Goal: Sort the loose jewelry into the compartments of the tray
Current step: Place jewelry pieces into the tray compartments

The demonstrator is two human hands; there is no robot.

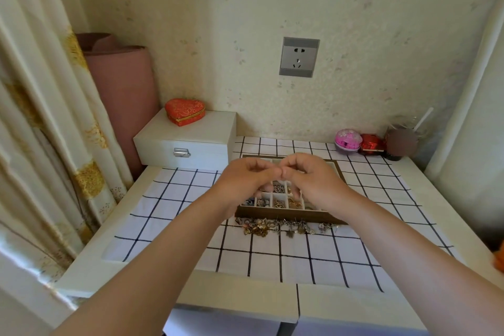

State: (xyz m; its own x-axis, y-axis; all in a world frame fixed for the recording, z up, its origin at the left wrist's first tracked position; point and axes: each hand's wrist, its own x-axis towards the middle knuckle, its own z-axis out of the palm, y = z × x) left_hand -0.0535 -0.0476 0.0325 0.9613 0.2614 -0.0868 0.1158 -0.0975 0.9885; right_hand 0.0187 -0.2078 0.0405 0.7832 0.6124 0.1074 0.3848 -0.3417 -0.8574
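The left hand [245,176] and right hand [309,179] meet above the brown tray with white dividers [289,216].
Fingers curled, tips pinched together; whether they grip anything cannot be told. Small pieces lie in several compartments; loose gold and silver jewelry [272,226] lies heaped on the checked cloth [300,256] just before the tray.

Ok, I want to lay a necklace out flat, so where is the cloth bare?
Bare checked cloth lies left of the tray, toward the white box; also right of the tray, and between the loose jewelry and the front edge of the table. Crowded: right along the tray's front wall.
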